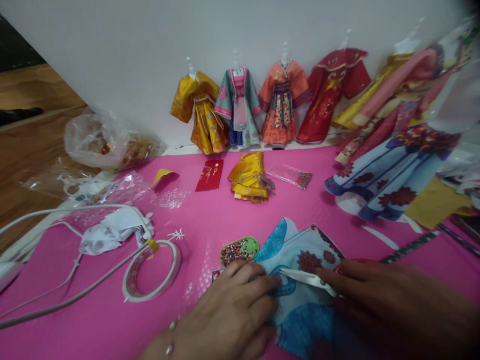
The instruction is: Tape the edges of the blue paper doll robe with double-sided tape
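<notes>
A piece of light blue fabric with dark red flowers and bright blue patches lies on the pink work surface in front of me. My left hand is closed at its left edge, fingers bent over the cloth; their tips are partly hidden. From the right, my right hand grips a pair of scissors, with a bit of red handle showing. The pale blades lie over the fabric, their tips pointing left beside a blue printed shape near my left fingers.
Several dressed doll forms stand along the wall. A blue flowered skirt stands at right. Tape roll, cables and plastic bags are left. Ahead lie a bead tray, folded yellow cloth and red card.
</notes>
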A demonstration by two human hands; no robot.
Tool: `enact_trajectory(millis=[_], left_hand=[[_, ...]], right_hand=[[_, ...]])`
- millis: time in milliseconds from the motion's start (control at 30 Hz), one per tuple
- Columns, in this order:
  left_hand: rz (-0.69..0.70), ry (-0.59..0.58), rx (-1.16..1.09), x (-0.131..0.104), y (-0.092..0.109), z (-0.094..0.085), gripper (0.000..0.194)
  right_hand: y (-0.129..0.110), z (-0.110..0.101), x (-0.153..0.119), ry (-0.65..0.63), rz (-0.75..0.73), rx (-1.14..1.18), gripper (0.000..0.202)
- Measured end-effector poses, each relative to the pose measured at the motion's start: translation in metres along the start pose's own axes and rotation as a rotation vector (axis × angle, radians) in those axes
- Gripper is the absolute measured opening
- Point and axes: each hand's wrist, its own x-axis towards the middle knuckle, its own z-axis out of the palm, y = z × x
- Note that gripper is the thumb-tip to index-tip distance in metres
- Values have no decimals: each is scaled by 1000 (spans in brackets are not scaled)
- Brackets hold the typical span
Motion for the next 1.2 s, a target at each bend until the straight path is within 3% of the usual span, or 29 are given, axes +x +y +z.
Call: enact_trajectory(millis=[733, 967, 1200], left_hand=[[18, 5, -3, 1, 0, 0, 8], [17, -3, -3, 0, 1, -1, 6], [13, -13, -7, 0, -1, 0, 6]], right_hand=[[2, 2, 0, 0, 3, 1, 55], [3, 5, -4, -59, 42, -43, 56], [2, 8, -1, -13, 22, -26, 55]])
